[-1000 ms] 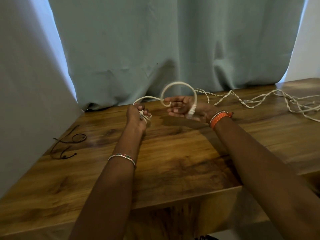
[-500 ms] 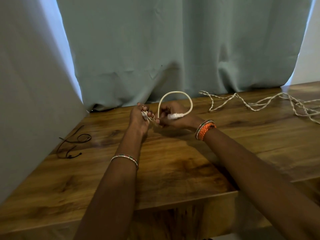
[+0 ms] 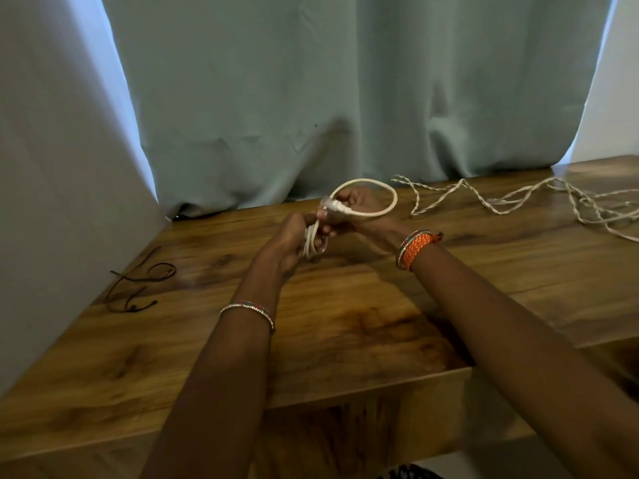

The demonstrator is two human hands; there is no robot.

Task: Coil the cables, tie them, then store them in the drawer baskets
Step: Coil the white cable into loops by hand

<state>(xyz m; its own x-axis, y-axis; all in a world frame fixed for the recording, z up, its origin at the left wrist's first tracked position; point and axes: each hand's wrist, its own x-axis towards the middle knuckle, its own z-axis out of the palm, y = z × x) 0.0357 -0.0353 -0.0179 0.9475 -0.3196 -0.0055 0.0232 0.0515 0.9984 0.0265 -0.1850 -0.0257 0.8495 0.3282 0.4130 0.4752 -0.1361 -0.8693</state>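
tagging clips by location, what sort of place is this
Probably a room at home, at a desk by a window: a wooden tabletop, a pale curtain with daylight at its edges, and loose twisted cable lying about.

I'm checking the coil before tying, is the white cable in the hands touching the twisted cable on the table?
Apart. The head view shows bare wood between the white cable loop and the twisted cable lying to its right.
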